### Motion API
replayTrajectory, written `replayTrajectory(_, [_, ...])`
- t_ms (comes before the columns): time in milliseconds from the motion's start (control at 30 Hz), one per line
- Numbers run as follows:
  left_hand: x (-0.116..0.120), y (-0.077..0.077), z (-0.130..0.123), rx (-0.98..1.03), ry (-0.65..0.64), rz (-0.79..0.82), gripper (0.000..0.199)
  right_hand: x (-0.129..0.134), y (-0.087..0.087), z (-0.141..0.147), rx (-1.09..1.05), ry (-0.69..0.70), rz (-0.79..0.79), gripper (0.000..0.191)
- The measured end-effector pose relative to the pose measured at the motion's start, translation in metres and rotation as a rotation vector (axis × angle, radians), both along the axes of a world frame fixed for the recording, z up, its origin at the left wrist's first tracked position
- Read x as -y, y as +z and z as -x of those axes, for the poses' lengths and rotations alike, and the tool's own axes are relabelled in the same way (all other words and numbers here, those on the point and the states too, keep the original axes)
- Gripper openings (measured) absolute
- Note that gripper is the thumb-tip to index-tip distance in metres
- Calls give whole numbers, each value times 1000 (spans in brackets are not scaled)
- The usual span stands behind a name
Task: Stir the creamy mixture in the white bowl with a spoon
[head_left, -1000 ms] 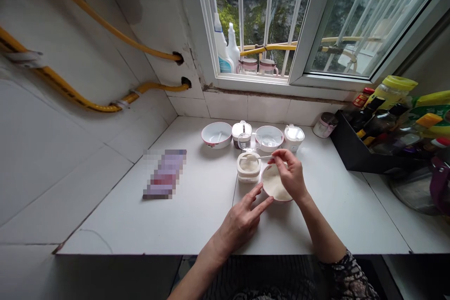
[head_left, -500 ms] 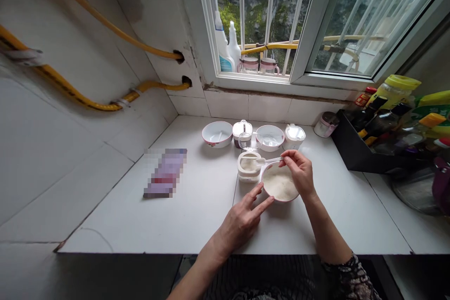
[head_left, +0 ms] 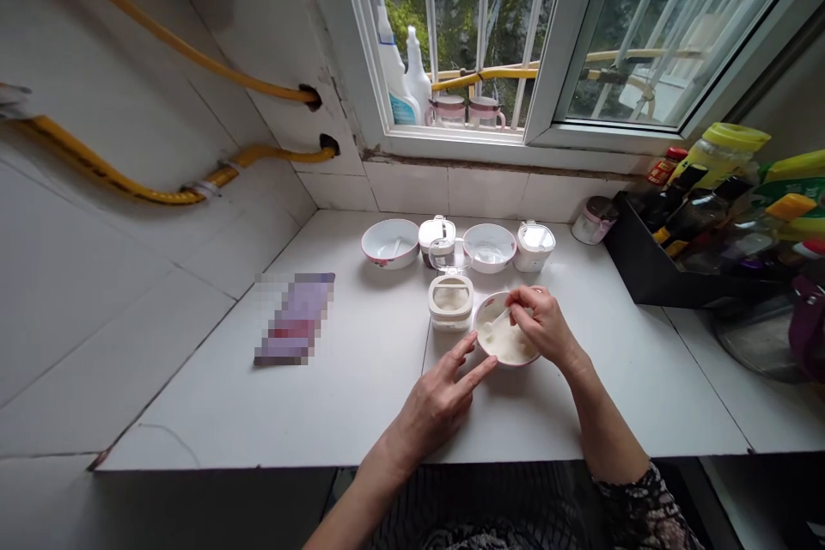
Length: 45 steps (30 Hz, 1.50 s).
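Note:
A bowl [head_left: 509, 345] of pale powder or flour stands on the white counter. My right hand [head_left: 545, 322] pinches the handle of a small white spoon [head_left: 495, 326], whose head is in the bowl at the powder. My left hand [head_left: 444, 400] has its index and middle fingers spread, their tips against the bowl's left and near rim. Just left of the bowl is a white container [head_left: 450, 302] with its clear lid [head_left: 449, 253] raised; pale contents show inside.
Behind stand a white bowl [head_left: 390, 243], a dark-bottomed jar [head_left: 436, 239], a second bowl [head_left: 490, 247] and a lidded white jar [head_left: 534, 247]. A black bottle box [head_left: 644, 262] is at right, a blurred purple item [head_left: 300, 318] at left.
My right hand has brought the spoon from over the white container's opening into the bowl. My left hand stays at the rim. The whole view has shifted slightly.

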<state>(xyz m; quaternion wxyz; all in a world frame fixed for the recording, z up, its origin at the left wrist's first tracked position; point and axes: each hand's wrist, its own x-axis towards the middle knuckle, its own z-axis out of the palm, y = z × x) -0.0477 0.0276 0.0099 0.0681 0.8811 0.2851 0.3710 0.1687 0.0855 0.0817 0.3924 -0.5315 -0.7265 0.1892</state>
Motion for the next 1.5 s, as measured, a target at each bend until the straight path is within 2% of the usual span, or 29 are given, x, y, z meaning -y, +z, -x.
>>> replayTrajectory(133, [0,0,1,-14,3,-7,64,1,3,1,-120,-4,80,15])
replayTrajectory(367, [1,2,0,-15,9,1,67,-4,4,-9,-525,-63,321,10])
replayTrajectory(633, [0,0,-1,4,10,-9,67,-8,9,-16,-693,-115,379,8])
replayTrajectory(800, [-1,0,-1,-4,8,-12,68,-10,8,-10,-755,-142,330,8])
replayTrajectory(933, [-1,-1,-1,-5,11,-3,67,-9,8,11,-700,-121,189,11])
replayTrajectory(1033, [-1,0,-1,5,14,-6,68,-6,7,29,-521,-75,24,12])
replayTrajectory(1167, [-1,0,-1,12,9,-16,65,-2,4,40,-60,63,-288,14])
replayTrajectory(1267, [-1,0,-2,20,13,-23,61,-1,2,41,120,169,-391,18])
replayTrajectory(1367, [-1,0,-2,13,14,-21,63,-1,4,38,6,83,-363,16])
replayTrajectory(1500, [-1,0,-1,3,9,-14,66,-2,7,22,-382,-101,-92,10])
